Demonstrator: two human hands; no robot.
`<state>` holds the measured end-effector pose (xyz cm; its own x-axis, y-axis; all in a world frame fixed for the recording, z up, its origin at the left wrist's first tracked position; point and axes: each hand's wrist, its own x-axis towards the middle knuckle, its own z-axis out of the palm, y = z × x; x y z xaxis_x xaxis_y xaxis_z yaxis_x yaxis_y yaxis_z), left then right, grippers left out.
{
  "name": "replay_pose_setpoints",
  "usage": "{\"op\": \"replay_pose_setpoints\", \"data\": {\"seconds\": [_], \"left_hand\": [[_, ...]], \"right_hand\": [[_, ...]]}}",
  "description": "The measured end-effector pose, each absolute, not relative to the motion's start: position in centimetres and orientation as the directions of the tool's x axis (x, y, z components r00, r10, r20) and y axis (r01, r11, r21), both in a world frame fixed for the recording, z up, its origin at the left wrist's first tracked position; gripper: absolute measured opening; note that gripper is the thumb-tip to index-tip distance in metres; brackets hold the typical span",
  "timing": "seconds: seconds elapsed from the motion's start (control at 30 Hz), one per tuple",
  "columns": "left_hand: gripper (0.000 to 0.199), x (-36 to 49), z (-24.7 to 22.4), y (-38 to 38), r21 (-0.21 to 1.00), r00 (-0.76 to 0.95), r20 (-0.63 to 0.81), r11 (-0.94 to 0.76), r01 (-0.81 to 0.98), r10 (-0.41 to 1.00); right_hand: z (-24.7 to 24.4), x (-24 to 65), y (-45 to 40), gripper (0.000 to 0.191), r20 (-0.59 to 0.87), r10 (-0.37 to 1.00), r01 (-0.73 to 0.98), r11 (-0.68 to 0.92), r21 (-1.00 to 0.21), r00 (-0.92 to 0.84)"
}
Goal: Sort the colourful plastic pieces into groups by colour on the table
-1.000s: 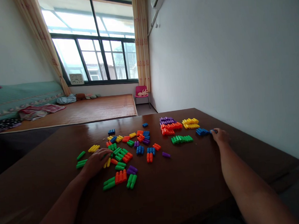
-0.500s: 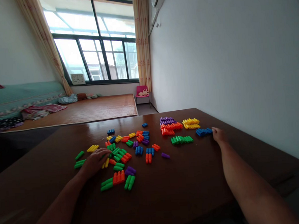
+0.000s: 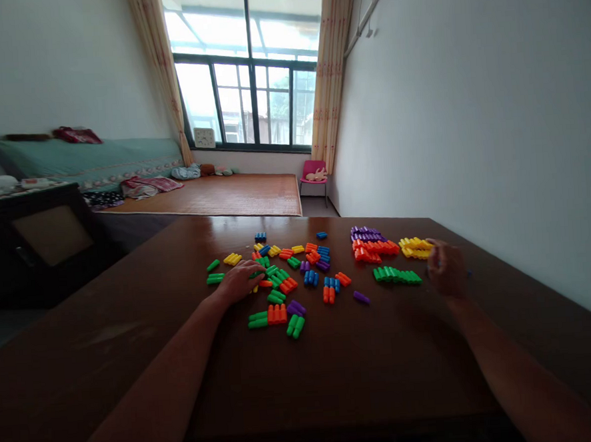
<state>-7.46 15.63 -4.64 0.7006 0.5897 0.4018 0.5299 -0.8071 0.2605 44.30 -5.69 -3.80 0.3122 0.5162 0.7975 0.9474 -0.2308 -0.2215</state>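
My left hand [image 3: 240, 280] rests over the left side of a scattered pile of coloured plastic bullet-shaped building pieces. Its fingers are stretched forward and touch or hover over green pieces [image 3: 273, 276]; the fingertips are partly hidden among them. My right hand [image 3: 446, 268], slightly blurred, is beside the yellow rows [image 3: 414, 247], fingers loosely bent and apart, with nothing visible in them. Behind it only a small bit of a blue row [image 3: 469, 274] shows. To its left lie a green row [image 3: 397, 275], orange rows [image 3: 375, 249] and purple rows [image 3: 367, 234].
All pieces lie on a dark brown table [image 3: 365, 370]. A single purple piece [image 3: 361, 298] sits apart, near joined blue and orange pieces [image 3: 330, 292]. Beyond the table are a bed [image 3: 254, 193], a pink chair [image 3: 314, 170] and a dark cabinet [image 3: 36, 237]. A white wall stands on the right.
The camera view has turned left. My right hand has moved from the right end of the blue row leftward towards the yellow and green rows. My left hand remains at the pile.
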Motion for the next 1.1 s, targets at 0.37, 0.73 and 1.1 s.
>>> {"op": "replay_pose_setpoints", "data": {"seconds": [0.37,0.73,1.1], "left_hand": [[0.03,-7.7,-5.5,16.0,0.283,0.697,0.428,-0.818,0.502,0.576],[0.033,-7.7,-5.7,16.7,0.267,0.698,0.416,-0.812,0.519,0.583],[0.038,-7.8,-5.3,17.1,0.301,0.704,0.413,-0.817,0.492,0.577]], "right_hand": [[-2.6,21.9,4.4,0.052,0.189,0.846,0.833,0.528,-0.166,-0.498],[-1.4,30.6,0.3,0.048,0.612,0.753,0.853,0.136,-0.504,0.241],[-9.7,52.6,-11.1,0.04,0.338,0.333,0.472,-0.699,-0.537,0.88]]}}
